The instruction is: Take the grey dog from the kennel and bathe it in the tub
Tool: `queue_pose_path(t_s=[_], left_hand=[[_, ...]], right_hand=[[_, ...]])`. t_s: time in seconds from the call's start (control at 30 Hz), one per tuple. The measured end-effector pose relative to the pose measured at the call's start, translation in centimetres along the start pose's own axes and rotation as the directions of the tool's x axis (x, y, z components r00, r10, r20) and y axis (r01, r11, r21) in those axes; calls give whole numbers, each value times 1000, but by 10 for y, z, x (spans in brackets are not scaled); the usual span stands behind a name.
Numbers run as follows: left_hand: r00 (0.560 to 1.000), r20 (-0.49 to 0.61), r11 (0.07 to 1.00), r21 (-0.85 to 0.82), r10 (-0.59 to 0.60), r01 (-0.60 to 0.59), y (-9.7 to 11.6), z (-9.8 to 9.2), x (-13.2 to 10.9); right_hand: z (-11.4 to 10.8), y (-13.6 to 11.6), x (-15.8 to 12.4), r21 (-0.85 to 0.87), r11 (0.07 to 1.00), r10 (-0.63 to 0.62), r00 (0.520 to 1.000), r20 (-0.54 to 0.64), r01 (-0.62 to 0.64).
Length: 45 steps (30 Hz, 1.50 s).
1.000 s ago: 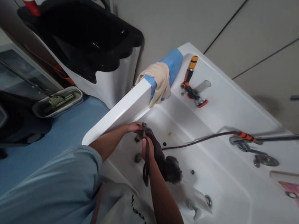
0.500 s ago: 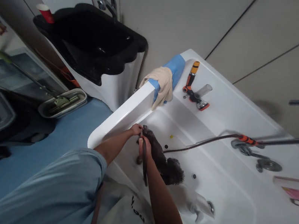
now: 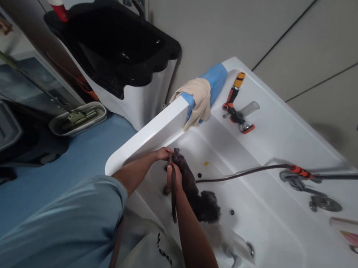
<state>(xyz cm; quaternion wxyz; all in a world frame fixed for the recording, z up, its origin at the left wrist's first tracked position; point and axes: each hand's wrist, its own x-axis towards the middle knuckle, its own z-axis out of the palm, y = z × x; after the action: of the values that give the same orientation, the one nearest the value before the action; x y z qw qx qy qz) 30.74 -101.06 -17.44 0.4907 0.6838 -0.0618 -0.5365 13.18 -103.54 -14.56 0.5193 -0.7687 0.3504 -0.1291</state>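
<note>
Beside a furry dark dog (image 3: 190, 184), right hand (image 3: 176, 179) snug round slim hose (image 3: 173, 202), left hand (image 3: 164, 153), grip unclear.

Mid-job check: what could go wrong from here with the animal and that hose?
1. The dark-furred animal might slip or twist away: the tub looks smooth, and the left hand and right hand are both near one end of its body.
2. The hose could tangle if the animal turns, since it disappears behind the body and a length is gripped in the right hand.
3. The beige cloth hangs into the tub and might get splashed.
</note>
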Motion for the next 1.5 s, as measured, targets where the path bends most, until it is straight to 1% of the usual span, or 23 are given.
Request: queue_pose_path(t_s=[0.1, 0.23, 0.3, 0.43, 0.57, 0.63, 0.73, 0.8, 0.93, 1.03, 1.13, 1.23, 1.37, 1.5], left_hand=[[997, -71, 999, 10, -33, 34, 3, 1, -3], [998, -61, 996, 83, -5, 10, 4, 4, -3], [998, -65, 994, 105, -17, 24, 4, 4, -2], [991, -113, 994, 72, -68, 76, 1, 6, 0], [984, -148, 994, 21, -100, 105, -1, 4, -1], [986, -129, 994, -12, -107, 106, 0, 1, -3], [993, -29, 992, -66, -112, 110, 5, -4, -6], [995, 0, 993, -61, -102, 102, 8, -6, -7], [997, -56, 998, 19, -57, 58, 8, -3, -5], [991, -118, 996, 45, -68, 74, 5, -2, -1], [983, -163, 995, 34, -84, 91, 2, -5, 1], [983, -156, 995, -25, -94, 91, 0, -8, 1], [986, -127, 987, -137, -107, 89, -4, -10, -1], [990, -106, 985, -155, -96, 79, -8, -11, -2]], right_hand=[[1, -4, 1, -19, 1000, 15, 1000, 1, -15], [0, -8, -1, -37, 999, 10, 1000, 12, -10], [-1, -8, -2, -44, 999, -1, 1000, 10, 1], [0, -8, -4, -57, 998, -28, 1000, -4, 28], [1, -7, -6, -70, 997, -18, 1000, 9, 18], [0, -6, -6, -80, 997, -2, 1000, 13, 3], [0, -6, -5, -88, 996, 17, 1000, 8, -16], [-1, -5, -4, -90, 996, 22, 1000, 6, -21], [0, -4, -2, -78, 997, 3, 1000, 8, -2], [-1, -4, -3, -86, 996, -4, 1000, 7, 4], [-1, -6, -4, -100, 995, -10, 999, 31, 13], [0, -8, -5, -103, 995, -7, 998, 67, 14], [3, -10, -3, -108, 994, 8, 996, 84, 2], [5, -13, -1, -81, 996, -21, 996, 85, 28]])
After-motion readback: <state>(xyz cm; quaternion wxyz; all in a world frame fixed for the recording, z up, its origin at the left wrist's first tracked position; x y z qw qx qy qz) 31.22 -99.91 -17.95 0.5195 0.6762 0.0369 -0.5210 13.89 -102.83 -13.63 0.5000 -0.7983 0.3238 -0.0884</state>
